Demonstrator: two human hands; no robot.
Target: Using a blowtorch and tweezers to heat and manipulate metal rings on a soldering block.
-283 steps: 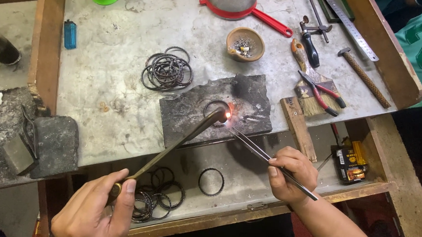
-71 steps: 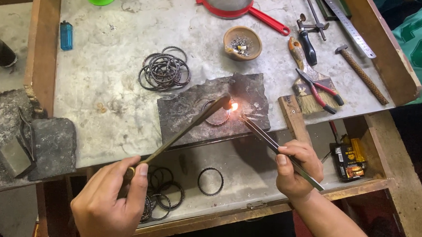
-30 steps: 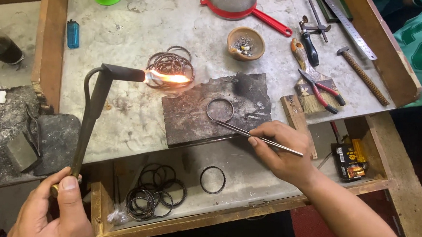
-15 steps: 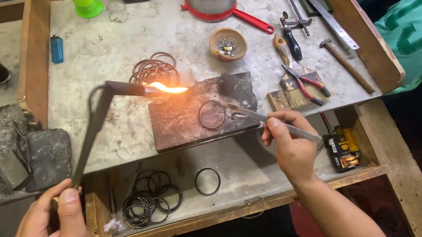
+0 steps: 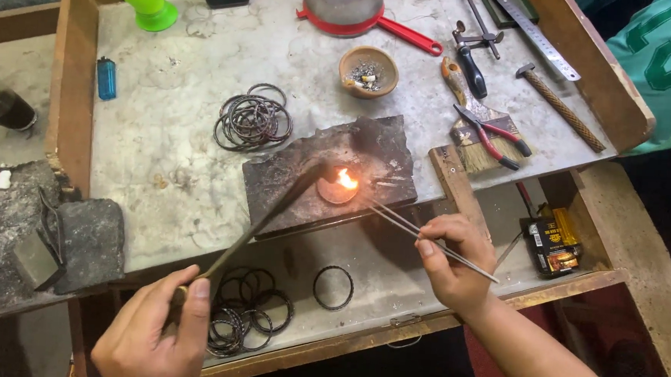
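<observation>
Swung back from the left, the thin metal torch (image 5: pixel 261 224) is now aimed at the ring (image 5: pixel 338 190) glowing on the rough charred slab (image 5: pixel 329 173). It is gripped by the left hand (image 5: pixel 155 336); long tweezers (image 5: pixel 425 235) are pinched by the right hand (image 5: pixel 454 256), near and right of the ring.

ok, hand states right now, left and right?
Left hand: closed on the long thin metal torch.
Right hand: fingers pinching long thin metal tweezers.

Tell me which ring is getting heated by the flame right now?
The ring on the dark slab, at the torch tip. The bench pile and lower tray rings lie untouched.
</observation>
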